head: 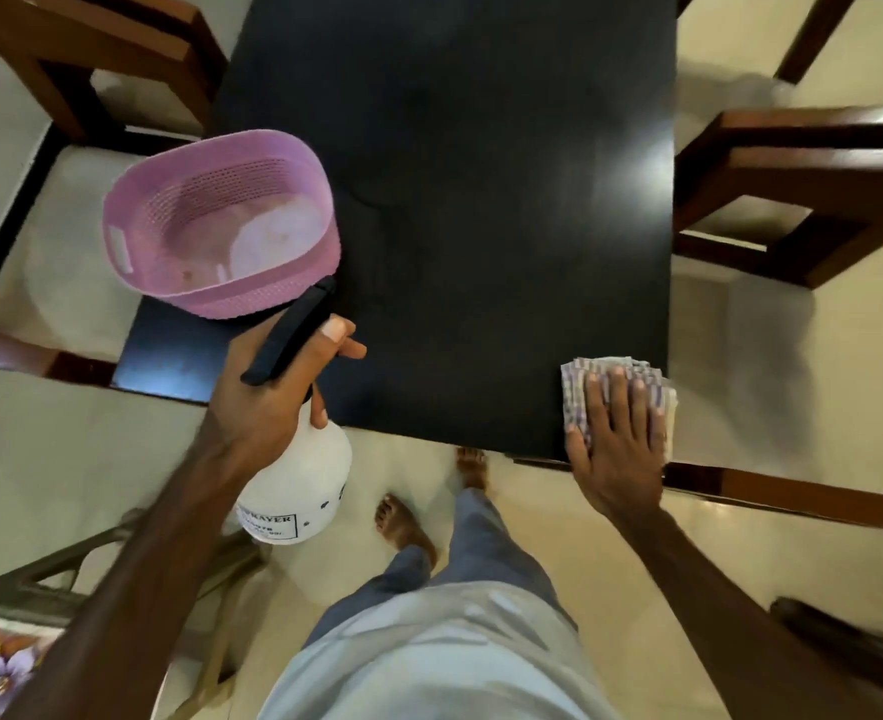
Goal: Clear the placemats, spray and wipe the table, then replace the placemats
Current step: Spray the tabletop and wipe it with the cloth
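Table (481, 200) top is dark and bare of placemats, with a pink basket (221, 220) at its left edge. Your left hand (267, 387) grips the spray bottle (299, 480); your right hand (616, 444) lies flat on the cloth (574, 387) at the near right corner. Press evenly and wipe in long overlapping strokes, and lift the basket to clean beneath it.

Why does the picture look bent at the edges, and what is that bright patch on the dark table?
Head view: the wide-angle lens bows the chairs and floor outward; the bright patch is lamp glare on the glossy table, far right side; motion blur softens the pink basket, while the right hand on the cloth and the left hand holding the spray bottle stay fairly sharp.
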